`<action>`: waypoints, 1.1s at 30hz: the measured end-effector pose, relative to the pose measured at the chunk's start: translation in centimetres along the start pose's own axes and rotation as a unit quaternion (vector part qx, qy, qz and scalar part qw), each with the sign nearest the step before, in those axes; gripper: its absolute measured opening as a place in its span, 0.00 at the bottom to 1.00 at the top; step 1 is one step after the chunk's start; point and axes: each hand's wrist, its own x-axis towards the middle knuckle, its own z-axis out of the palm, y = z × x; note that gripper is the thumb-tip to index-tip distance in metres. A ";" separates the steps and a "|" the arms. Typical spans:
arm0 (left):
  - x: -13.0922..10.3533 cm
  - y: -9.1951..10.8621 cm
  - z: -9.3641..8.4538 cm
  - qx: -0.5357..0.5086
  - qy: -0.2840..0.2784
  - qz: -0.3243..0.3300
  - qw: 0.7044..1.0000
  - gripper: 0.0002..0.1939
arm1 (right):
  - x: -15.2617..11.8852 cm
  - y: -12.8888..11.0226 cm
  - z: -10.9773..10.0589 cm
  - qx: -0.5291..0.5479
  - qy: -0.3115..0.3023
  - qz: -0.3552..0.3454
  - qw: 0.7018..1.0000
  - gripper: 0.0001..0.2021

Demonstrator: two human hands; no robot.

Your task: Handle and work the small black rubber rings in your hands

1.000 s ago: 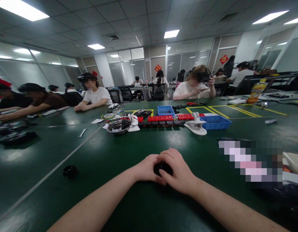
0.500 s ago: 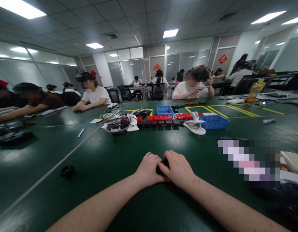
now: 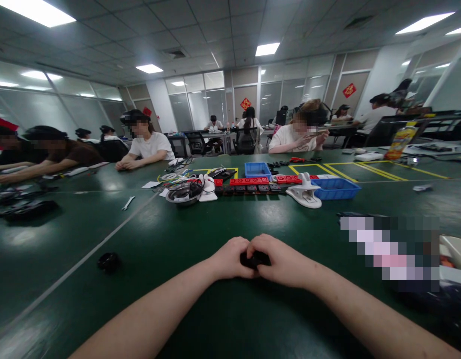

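Observation:
Close together above the green table (image 3: 200,229), my two hands curl around a small black object (image 3: 257,260) whose kind I cannot make out. My left hand (image 3: 232,258) grips it from the left, its thumb along the near side. From the right, my right hand (image 3: 285,260) closes over it with fingers arched across the top and the thumb in front. Much of the object is hidden by the fingers. Off to the left, a round black part (image 3: 109,262) lies alone on the table.
Beyond my hands are red and black socket strips (image 3: 249,185), a white clamp (image 3: 305,192), blue bins (image 3: 337,188) and a metal bowl (image 3: 182,193) with cables. A wrench (image 3: 128,203) lies to the left. Several people sit around the tables, one person (image 3: 300,134) opposite me.
My right hand has turned, lifting its fingers into an arch and drawing the thumb nearer, so more of the black object shows. My left hand stays around it. The view has shifted slightly.

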 end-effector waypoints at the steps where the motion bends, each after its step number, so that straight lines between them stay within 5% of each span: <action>1: 0.1 -0.2 -0.1 -0.007 -0.007 0.007 1.000 0.11 | 0.0 0.1 0.3 0.024 0.001 -0.019 1.000 0.09; 7: 0.3 -1.0 0.7 0.005 -0.015 0.010 1.000 0.11 | 0.3 0.9 3.3 0.044 0.127 -0.105 0.985 0.08; 12: 0.1 -0.5 0.3 -0.003 -0.014 0.020 1.000 0.13 | -0.3 0.4 2.4 0.001 0.104 -0.108 0.989 0.06; 15: -0.2 0.0 -0.3 -0.033 -0.002 0.019 0.999 0.25 | -0.6 -0.6 0.9 -0.040 0.128 -0.070 0.988 0.08; 20: -0.5 0.7 0.0 0.010 0.022 -0.040 0.999 0.38 | -0.3 -2.0 -0.1 -0.124 0.157 0.101 0.975 0.11; 26: -0.5 1.4 1.4 0.075 0.047 -0.066 0.994 0.28 | -0.1 -1.4 1.7 -0.224 0.077 0.172 0.956 0.16; 33: -0.5 0.9 1.7 0.062 0.045 -0.057 0.995 0.26 | 0.0 -1.0 2.5 -0.247 0.087 0.161 0.952 0.13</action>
